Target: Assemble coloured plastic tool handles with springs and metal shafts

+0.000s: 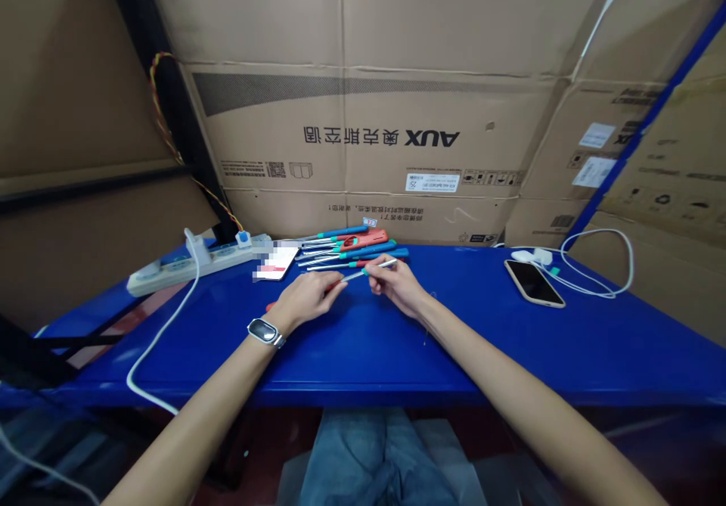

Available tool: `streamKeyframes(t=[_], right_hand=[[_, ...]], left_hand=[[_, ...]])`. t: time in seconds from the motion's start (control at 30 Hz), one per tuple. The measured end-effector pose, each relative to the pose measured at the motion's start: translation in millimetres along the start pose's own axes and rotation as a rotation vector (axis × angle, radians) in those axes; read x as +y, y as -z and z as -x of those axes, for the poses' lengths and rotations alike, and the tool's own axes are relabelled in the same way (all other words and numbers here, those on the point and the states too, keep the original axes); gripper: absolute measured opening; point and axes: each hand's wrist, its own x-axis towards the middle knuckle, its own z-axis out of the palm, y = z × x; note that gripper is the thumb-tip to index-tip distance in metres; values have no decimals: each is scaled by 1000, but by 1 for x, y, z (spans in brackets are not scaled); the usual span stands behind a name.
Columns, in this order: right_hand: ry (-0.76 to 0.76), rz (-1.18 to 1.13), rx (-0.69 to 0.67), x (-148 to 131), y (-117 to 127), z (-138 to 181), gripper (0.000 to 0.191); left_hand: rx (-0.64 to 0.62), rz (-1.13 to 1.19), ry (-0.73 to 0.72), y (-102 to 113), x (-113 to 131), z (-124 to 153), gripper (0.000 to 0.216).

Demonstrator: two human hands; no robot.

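My left hand (309, 296), with a watch band on the wrist, is closed around the red handle of a long-nosed lighter. The handle's red end shows behind the hand. From the fingers a thin metal rod (354, 275) runs to the right, with a bit of green near my right hand. My right hand (392, 280) pinches the rod's far part, where a pale tip sticks out past the fingers. Just beyond the hands, several long-nosed lighters (363, 241) with red and blue handles lie side by side, their metal rods pointing left.
A card or phone with a blurred face (277, 262) lies left of the lighters. Behind it is a white power strip (198, 264) with cables. To the right sit a phone (534, 283) and a white charging cable (624, 264). Cardboard (374, 97) walls the back of the blue table (363, 355).
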Motion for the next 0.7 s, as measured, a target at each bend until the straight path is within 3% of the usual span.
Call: streamKeyframes(t=[0.1, 0.2, 0.37, 0.7], right_hand=[[25, 24, 6, 8, -15, 1, 41], [80, 120, 13, 17, -25, 2, 40], [172, 215, 28, 23, -31, 0, 37], [188, 241, -74, 15, -38, 4, 40]], left_hand=[[5, 89, 54, 0, 5, -1, 33], [-17, 169, 103, 0, 12, -2, 57], [-37, 149, 144, 3, 20, -2, 72], [-18, 115, 145, -4, 20, 1, 72]])
